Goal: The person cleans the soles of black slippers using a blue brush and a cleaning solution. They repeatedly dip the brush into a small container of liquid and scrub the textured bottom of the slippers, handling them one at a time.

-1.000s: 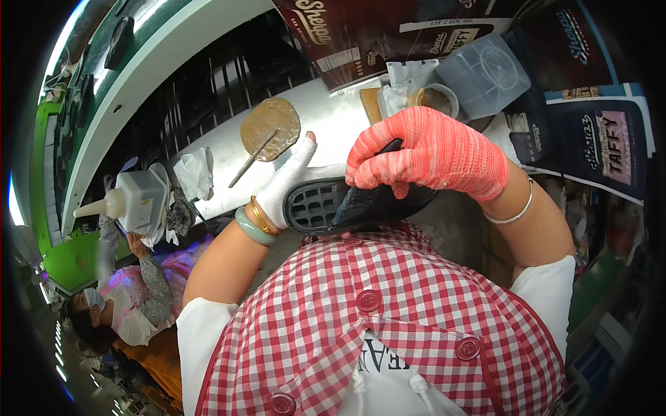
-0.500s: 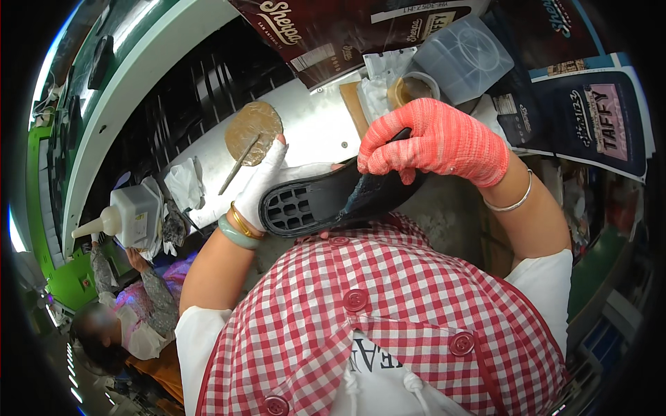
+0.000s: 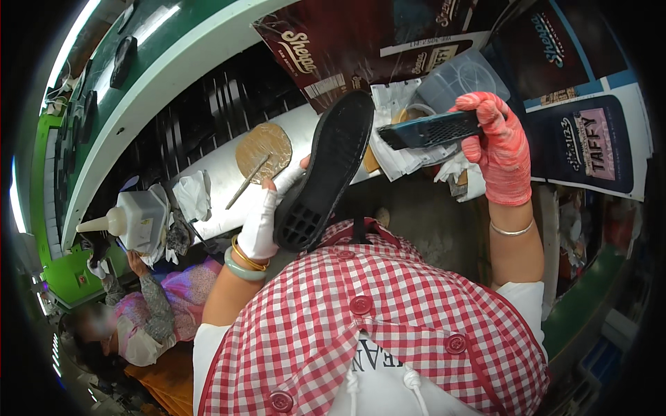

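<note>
My left hand (image 3: 259,225), in a white glove with bare fingertips, grips a black shoe sole (image 3: 338,149) along its left side. The sole tilts up and away, with grid-like hollows at its near end. My right hand (image 3: 501,149), in a coral knitted glove, pinches a black brush (image 3: 433,130) with a bluish edge. The brush is apart from the sole, to its right. Left of the sole lies a brown disc (image 3: 267,144) under clear film, with a thin rod (image 3: 248,182) resting across it.
A white nozzle bottle (image 3: 141,220) and crumpled white cloth (image 3: 192,195) stand at the left. Beyond my right hand are a clear plastic tub (image 3: 463,80) and maroon cardboard (image 3: 340,41). A co-worker (image 3: 156,312) sits at the lower left.
My right hand has lifted the brush off the sole and moved right. My left hand has swung the sole from nearly level to steeply upright, its far end pointing away.
</note>
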### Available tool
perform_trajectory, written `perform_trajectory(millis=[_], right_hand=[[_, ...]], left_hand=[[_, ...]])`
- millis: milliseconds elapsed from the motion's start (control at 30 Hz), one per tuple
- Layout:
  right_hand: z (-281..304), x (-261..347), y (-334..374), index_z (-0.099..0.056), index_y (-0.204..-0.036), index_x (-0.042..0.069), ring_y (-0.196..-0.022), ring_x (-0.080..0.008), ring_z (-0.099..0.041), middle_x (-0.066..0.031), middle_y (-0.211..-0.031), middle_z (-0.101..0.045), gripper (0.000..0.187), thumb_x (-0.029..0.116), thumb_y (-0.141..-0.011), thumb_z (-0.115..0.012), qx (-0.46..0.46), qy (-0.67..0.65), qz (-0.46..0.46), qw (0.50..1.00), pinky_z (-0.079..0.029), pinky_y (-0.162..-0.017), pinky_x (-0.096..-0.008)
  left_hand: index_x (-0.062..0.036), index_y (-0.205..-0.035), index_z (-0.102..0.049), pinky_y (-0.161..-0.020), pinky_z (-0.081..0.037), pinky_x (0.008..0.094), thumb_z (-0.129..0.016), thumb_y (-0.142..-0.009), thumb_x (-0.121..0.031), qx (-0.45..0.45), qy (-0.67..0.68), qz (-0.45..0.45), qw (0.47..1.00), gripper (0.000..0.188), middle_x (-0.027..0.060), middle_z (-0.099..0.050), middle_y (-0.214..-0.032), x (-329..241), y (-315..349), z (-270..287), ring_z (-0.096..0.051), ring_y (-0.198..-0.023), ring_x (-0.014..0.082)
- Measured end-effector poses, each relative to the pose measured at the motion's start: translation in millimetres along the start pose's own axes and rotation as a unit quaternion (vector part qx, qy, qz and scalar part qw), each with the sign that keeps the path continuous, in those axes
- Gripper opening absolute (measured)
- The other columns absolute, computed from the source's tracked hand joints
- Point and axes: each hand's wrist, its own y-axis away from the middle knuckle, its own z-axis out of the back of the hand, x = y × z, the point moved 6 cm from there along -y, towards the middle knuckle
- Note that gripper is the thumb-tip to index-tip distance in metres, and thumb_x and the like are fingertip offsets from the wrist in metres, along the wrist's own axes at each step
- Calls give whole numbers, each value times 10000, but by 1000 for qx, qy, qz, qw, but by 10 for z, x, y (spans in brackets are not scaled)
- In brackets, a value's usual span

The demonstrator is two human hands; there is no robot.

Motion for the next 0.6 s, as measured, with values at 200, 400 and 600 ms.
perform_trajectory(millis=[200,400,600], right_hand=[[17,-91,61,-605,-1030,49,-477,-17,-407,42,-748,-558,334,347,-879,-610,-80,-15,4,997,-274,-422,-151],[-235,70,102,-613,-1010,35,-493,-32,-491,38,-685,-559,319,326,-880,-615,-84,-44,38,995,-304,-415,-152],[-812,316,85,-630,-1021,39,-573,-61,-570,-37,-892,-643,235,234,-890,-612,-54,-49,148,986,-405,-474,-162]], left_hand=[[-59,-1416,-259,-996,-398,388,-353,-872,-642,-29,-32,-105,994,803,144,-323,-1422,-233,122,-114,-429,-1236,259],[-44,-1421,-236,-1025,-357,344,-393,-831,-685,-41,-89,-145,985,886,134,-334,-1410,-357,133,-65,-394,-1263,226],[-97,-1431,-224,-926,-456,400,-242,-841,-720,-24,-19,-169,985,859,145,-364,-1387,-509,103,-183,-510,-1141,278]])
